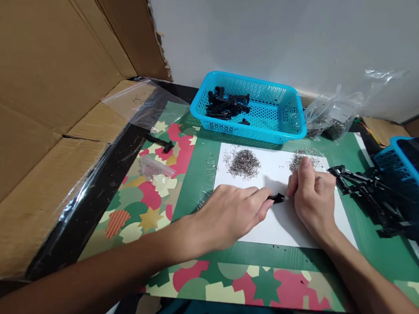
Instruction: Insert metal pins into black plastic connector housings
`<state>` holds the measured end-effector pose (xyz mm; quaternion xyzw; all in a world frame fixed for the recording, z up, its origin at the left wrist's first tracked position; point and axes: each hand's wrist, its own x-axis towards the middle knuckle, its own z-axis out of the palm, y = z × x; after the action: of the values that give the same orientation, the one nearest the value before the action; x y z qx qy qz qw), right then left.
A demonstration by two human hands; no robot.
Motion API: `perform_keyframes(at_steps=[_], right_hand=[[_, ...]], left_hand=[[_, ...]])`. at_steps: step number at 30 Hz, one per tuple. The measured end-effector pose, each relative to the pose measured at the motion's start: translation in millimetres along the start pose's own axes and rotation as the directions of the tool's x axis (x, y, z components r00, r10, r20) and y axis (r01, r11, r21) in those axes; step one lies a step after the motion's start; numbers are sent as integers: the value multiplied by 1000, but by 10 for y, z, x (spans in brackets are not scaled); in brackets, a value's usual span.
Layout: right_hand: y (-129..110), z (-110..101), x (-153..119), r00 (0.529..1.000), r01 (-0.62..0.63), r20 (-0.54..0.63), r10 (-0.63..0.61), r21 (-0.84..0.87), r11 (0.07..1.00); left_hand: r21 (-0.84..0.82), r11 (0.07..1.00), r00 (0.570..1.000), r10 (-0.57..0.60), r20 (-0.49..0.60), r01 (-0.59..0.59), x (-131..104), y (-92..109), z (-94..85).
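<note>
Over a white sheet (261,231), my left hand (236,211) is closed on a small black plastic part (277,198), whose end sticks out past the fingertips to the right. Facing it, my right hand (312,194) is closed round a thin metal tool (318,179), with the tip close to the black part. Whether tip and part touch cannot be made out. A dark pile of tiny metal pieces (244,164) lies at the sheet's upper left. Another small pile (303,158) sits just beyond my right hand, partly hidden by it.
A blue basket (246,131) with black parts stands behind the sheet. Plastic bags of metal pieces (337,122) lean at the back right. More black parts (373,195) lie beside a second blue basket (400,173). Cardboard (50,95) walls the left; a single black part (162,143) lies near it.
</note>
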<state>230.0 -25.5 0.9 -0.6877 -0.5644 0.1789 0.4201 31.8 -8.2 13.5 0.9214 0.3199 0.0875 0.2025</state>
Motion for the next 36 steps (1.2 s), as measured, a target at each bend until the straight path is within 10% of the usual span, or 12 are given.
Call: perform_keyframes(at_steps=[13,18,27,36], right_hand=[[33,4,16,998,41,-66,-24,265,963],[44,-118,19,931,352,-171,-324,172,920],[168,-147,130,771,564,304,-560,82,822],[172,-390,80,882,442,244,-404,-127,888]], left_hand=[[-147,988,999,-45,5,45,6,-38,-51],[-328,942,989,-110,-94,74,-17,-90,-99],[-432,898,976,-162,-148,83,-48,-136,-131],[-384,923,998,-39,-54,15,-119,-166,-121]])
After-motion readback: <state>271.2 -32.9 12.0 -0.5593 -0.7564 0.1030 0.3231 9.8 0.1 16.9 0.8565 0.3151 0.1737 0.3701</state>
